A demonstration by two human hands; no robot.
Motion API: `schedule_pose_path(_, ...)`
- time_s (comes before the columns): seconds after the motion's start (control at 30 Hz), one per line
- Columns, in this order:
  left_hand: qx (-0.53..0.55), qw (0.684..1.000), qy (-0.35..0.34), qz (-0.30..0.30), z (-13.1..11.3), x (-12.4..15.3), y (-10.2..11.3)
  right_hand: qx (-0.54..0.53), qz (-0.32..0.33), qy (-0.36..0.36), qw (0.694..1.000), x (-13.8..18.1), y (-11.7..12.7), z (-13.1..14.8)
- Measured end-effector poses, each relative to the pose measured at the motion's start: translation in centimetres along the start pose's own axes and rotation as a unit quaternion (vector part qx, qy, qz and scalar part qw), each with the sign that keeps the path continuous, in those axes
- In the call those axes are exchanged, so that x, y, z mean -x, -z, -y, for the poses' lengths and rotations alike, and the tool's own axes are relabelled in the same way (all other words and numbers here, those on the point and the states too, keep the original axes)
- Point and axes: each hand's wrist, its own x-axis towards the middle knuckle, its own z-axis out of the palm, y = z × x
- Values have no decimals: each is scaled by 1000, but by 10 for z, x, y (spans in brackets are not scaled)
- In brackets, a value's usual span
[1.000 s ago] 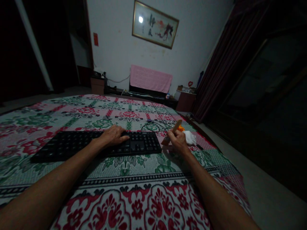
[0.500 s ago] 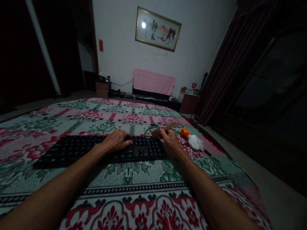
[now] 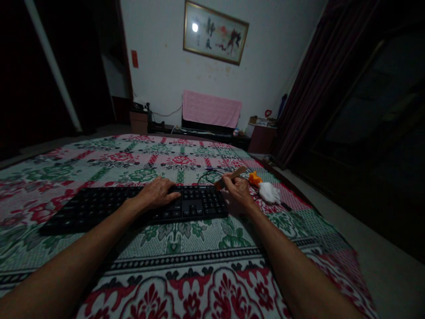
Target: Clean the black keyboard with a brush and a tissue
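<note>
A black keyboard [image 3: 191, 207] lies across the patterned cloth in front of me. My left hand [image 3: 158, 193] rests palm down on it, right of its middle. The thumb is spread away from the fingers, which reach towards the far edge. At the keyboard's far right corner, my right hand [image 3: 238, 189] pinches a flat brush with a wooden handle [image 3: 239, 171]. The brush's brownish head points down and left over the upper number-pad keys; whether its tip touches them is hard to tell in this dim light.
Right of my right hand lie an orange crumpled thing [image 3: 255, 179], a white bunched cloth [image 3: 269, 193] and a small dark object [image 3: 286, 206]. A black cable [image 3: 203, 176] loops behind the keyboard. The floral cloth [image 3: 186, 261] covers the surface, whose right edge drops to the floor.
The brush and my right hand have shifted slightly right relative to the keyboard. My left hand stays on the keys. The whole view has moved a little.
</note>
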Motion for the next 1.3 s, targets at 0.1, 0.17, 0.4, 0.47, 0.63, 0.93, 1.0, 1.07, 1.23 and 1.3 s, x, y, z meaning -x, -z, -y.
schedule_pose_path(0.1,-9,1000,0,7,2,-2,-2,-28,18,29,999,3,-5,4)
schedule_pose_path(0.17,-14,1000,6,8,3,-3,-3,-27,41,39,998,5,-10,7)
schedule_pose_path(0.4,5,1000,0,2,2,-2,-3,23,-8,19,1000,0,-6,-1)
schedule_pose_path(0.47,-3,1000,-3,5,2,-1,-2,1,-7,25,1000,-2,-5,-2)
schedule_pose_path(0.63,-10,1000,0,9,1,-2,-1,-54,60,42,996,0,-9,4)
schedule_pose_path(0.93,-9,1000,3,11,0,-2,0,1,109,72,991,5,-5,11)
schedule_pose_path(1.0,-9,1000,3,10,1,-2,-1,-8,114,66,991,4,-5,13)
schedule_pose_path(1.07,-11,1000,-1,8,1,-2,-1,-25,104,55,993,4,-6,13)
schedule_pose_path(1.23,-5,1000,2,2,0,-1,0,-21,81,71,994,2,-9,9)
schedule_pose_path(1.3,-5,1000,-1,1,0,-1,0,-6,95,70,993,3,-10,9)
